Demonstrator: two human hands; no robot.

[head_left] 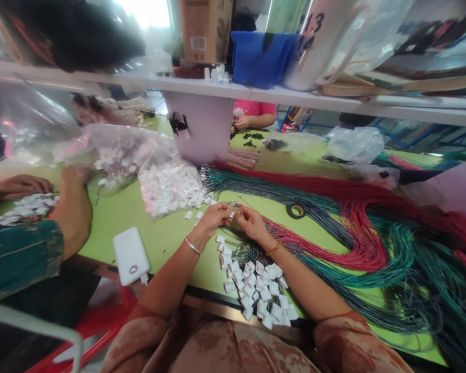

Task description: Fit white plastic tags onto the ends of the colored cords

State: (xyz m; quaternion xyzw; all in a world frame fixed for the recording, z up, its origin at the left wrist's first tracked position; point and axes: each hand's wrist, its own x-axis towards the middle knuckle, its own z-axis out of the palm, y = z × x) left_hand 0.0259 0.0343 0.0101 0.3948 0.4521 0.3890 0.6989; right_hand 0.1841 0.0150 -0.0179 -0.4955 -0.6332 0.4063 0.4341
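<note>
Green bench [159,238] surface carries the work, and both of my hands meet over it just right of centre. My left hand [213,215] is closed in a fingertip pinch on a small white connector [232,213], with the remaining fingers curled loosely. My right hand [248,220] is closed in the same manner on the thin wire ends [238,209] that lead out of the wire bundle [334,243], a long sweep of red and green strands running to the right and far side of the bench. The connector sits between the two sets of fingertips, touching or just beside the wire ends; the contact point is too small to tell whether a wire is already seated. My judgement is that the step in hand is mating a wire end with the connector. The next move calls for fine alignment of the wire tip with the connector opening, a steady left-hand grip and a straight push from the right. Near me, between my forearms, lies a pile of fitted connectors [256,290] with short wires attached. To the far left, a clear bag of loose connectors [171,186] lies open on the bench. A tape roll [295,211] lies to the right of my hands, and a white power bank [131,255] lies near left. A co-worker's forearm [72,207] rests on the bench at far left.
</note>
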